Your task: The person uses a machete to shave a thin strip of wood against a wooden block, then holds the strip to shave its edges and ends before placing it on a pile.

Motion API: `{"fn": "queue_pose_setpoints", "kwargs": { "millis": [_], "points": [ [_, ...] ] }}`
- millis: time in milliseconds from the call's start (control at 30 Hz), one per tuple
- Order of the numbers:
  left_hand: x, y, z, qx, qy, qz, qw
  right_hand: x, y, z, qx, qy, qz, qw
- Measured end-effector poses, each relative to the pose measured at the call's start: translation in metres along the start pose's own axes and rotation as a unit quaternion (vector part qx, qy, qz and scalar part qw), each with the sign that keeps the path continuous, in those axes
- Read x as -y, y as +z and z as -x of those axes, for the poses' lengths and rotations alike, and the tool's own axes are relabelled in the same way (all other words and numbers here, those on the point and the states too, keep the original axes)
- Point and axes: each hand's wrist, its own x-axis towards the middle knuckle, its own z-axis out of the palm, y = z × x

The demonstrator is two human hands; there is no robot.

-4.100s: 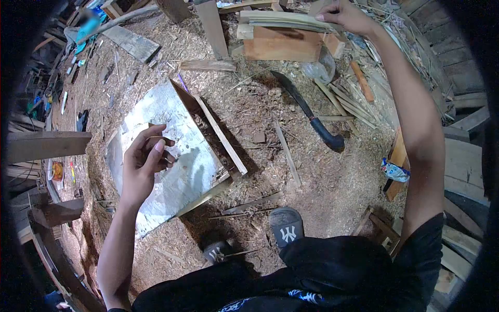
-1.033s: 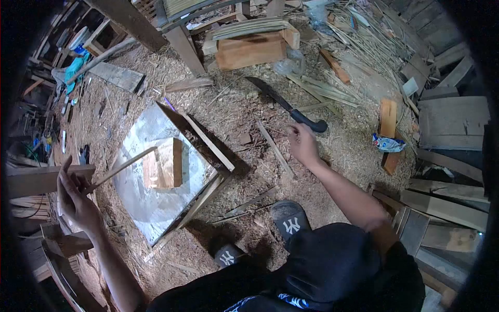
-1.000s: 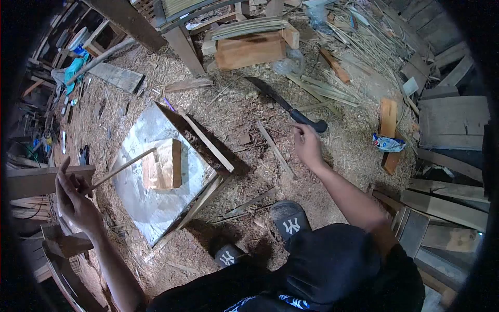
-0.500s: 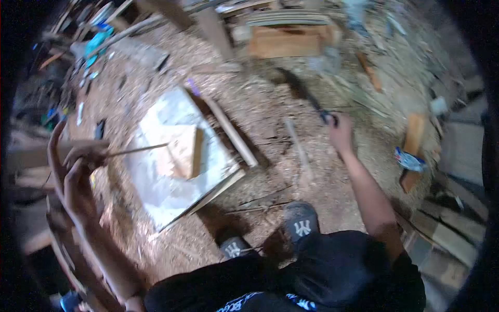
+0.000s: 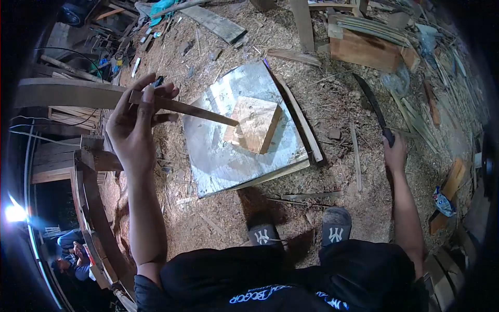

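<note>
My left hand (image 5: 136,122) grips a thin wooden stick (image 5: 195,111) between thumb and fingers. The stick slants down to the right, and its tip appears to meet the top of a square wooden block (image 5: 254,119). Beneath the block lies a pale, worn flat board (image 5: 210,161) on the ground. Off to the right, my right hand (image 5: 396,151) is wrapped round the dark handle of a machete (image 5: 370,98). Its long, curved dark blade points up and left, away from the block.
Wood shavings cover the ground (image 5: 296,218). A wooden strip (image 5: 301,122) lies along the board's right side. Wooden boards (image 5: 364,49) are stacked at the back right. Curved timber (image 5: 86,208) stands at my left. Another person (image 5: 78,257) is at lower left, near a bright lamp (image 5: 15,213).
My view has swung left, so the block, board and machete appear farther right. The fingers of my left hand, previously partly raised, are now closer around the stick. The machete stays in my right hand.
</note>
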Motion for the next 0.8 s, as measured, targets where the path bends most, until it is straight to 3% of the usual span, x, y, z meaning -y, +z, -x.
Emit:
{"fn": "queue_pose_setpoints", "kwargs": {
  "millis": [167,233,333,533,633,733,800],
  "points": [
    [0.009,0.004,0.009,-0.053,0.007,0.067,0.996,0.003,-0.005,-0.015,0.085,-0.001,0.034,0.996],
    [0.01,0.009,0.016,-0.06,0.002,0.082,0.995,0.01,-0.01,-0.019,0.16,0.037,0.014,0.986],
    [0.013,0.004,0.022,-0.054,-0.003,0.102,0.993,0.022,-0.013,-0.016,0.176,0.075,0.029,0.981],
    [0.01,0.0,0.028,-0.061,-0.01,0.035,0.997,0.014,-0.009,-0.007,0.125,0.046,-0.015,0.991],
    [0.026,-0.007,0.03,-0.059,0.035,0.003,0.998,0.027,-0.02,-0.01,0.144,0.091,-0.058,0.984],
    [0.042,-0.004,0.027,-0.017,0.089,0.061,0.994,0.03,-0.03,-0.006,0.192,0.134,-0.074,0.969],
    [0.048,0.012,0.029,0.012,0.067,0.275,0.959,0.039,-0.039,0.003,0.181,0.104,-0.086,0.974]
  ]
}}
